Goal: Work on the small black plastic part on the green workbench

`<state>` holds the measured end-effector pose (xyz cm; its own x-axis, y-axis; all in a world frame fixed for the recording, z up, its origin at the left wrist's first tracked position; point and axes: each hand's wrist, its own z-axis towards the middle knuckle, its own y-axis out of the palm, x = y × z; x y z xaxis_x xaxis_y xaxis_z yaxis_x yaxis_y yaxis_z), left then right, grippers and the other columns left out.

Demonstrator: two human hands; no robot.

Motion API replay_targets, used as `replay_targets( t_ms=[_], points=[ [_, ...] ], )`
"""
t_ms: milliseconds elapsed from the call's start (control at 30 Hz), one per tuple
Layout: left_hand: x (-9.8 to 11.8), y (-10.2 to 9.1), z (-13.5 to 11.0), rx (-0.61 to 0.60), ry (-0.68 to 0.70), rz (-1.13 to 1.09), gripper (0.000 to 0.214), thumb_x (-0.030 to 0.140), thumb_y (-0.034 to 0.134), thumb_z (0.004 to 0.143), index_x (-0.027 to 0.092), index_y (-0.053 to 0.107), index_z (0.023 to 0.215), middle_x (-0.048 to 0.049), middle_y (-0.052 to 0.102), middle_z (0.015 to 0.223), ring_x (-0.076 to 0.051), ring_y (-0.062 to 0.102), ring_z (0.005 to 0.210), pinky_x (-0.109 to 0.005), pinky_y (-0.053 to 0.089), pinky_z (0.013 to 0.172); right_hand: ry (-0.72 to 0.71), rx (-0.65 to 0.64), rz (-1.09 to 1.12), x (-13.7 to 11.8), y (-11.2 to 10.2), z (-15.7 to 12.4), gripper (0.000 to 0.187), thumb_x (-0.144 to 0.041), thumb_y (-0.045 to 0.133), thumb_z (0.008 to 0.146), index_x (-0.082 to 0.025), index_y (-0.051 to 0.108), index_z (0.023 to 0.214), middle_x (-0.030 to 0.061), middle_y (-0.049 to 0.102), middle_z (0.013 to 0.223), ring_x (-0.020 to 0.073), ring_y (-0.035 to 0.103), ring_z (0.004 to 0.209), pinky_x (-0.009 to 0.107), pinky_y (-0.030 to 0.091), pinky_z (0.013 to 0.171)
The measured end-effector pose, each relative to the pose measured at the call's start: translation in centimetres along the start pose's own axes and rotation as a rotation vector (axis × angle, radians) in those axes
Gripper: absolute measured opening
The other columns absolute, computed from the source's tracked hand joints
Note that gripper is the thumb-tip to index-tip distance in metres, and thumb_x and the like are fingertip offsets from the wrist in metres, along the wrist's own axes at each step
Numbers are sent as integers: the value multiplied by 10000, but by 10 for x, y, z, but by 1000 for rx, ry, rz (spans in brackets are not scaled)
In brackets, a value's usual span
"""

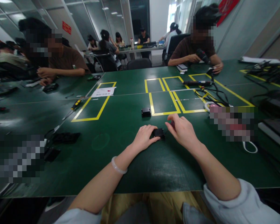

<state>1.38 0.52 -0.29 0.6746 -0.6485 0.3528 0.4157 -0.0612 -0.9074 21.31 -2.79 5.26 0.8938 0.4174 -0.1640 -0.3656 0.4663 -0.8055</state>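
My left hand [144,137] is closed around the left side of a small black box [159,133] lying on the green table [121,174]. Its thumb lies along the near edge and its fingers along the far edge. Just to the right of the box is my right hand [184,131], raised slightly, with its fingers curled in towards the thumb. A dark patch shows between those fingers, too small to name. Another small black box [146,112] sits farther back, touching neither hand.
Yellow tape outlines [165,113] mark the table. A yellow-handled screwdriver [76,105] and a white paper [104,92] lie left. On the right are a black pen-shaped tool [198,83], cables [220,93] and a tape roll [208,106]. Two people sit across.
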Motion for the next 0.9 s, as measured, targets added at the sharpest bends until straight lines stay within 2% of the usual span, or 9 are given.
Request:
replay_targets(
  t_ms=[200,300,500,733,900],
  points=[
    [0,0,0,1,-3,-10,362,474,567,867,215,527,1118,-45,587,1020,-231,527,957,-366,398,851,-1,0,44,0,1,-1,226,-400,410,931,-196,500,894,5,571,667,151,477,612,273,317,642],
    [-1,0,0,5,1,-9,368,475,573,863,213,526,1117,-44,587,1019,-229,526,951,-365,400,846,-3,8,39,0,1,0,225,-385,406,937,-202,499,846,-1,563,651,144,460,596,268,311,637],
    [0,0,0,-2,-10,-21,375,480,569,863,215,526,1126,-51,588,1030,-232,526,962,-370,403,851,6,12,8,-1,2,0,159,-273,380,930,-182,510,947,15,586,718,151,475,622,275,310,648],
    [1,-1,0,-5,-8,-21,374,479,570,862,217,526,1125,-51,591,1033,-233,529,960,-372,405,853,-9,-12,17,-1,2,1,200,-341,385,941,-199,499,858,13,598,706,152,481,626,278,309,663],
    [0,0,0,-1,-3,-12,369,481,563,868,218,524,1125,-49,590,1035,-235,530,963,-366,403,851,0,-28,-26,-1,2,2,212,-267,322,955,-176,513,952,31,619,745,156,512,644,288,309,685]
  ],
)
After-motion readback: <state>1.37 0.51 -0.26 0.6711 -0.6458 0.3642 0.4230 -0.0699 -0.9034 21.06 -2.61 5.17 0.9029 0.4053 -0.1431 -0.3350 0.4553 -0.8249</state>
